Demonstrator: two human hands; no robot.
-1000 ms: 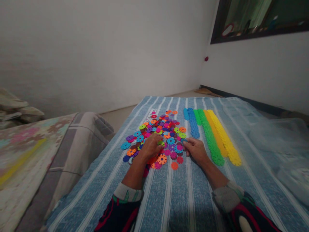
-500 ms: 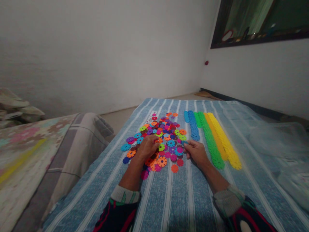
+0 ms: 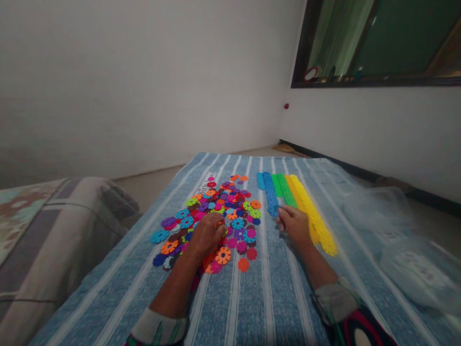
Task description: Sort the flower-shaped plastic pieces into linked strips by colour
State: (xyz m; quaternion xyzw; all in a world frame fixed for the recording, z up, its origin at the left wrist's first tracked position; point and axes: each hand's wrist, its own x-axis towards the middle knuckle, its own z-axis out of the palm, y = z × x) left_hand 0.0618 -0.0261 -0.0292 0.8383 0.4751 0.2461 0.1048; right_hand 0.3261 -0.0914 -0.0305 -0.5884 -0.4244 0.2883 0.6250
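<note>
In the head view, the disc pile [image 3: 230, 211] lies left on the striped cloth [image 3: 251, 302], partly under the curled left hand [image 3: 207, 235]. The right hand [image 3: 295, 223], pinched, is by the near end of the blue row [image 3: 270, 194]; whether either grasps anything, I cannot tell.
</note>
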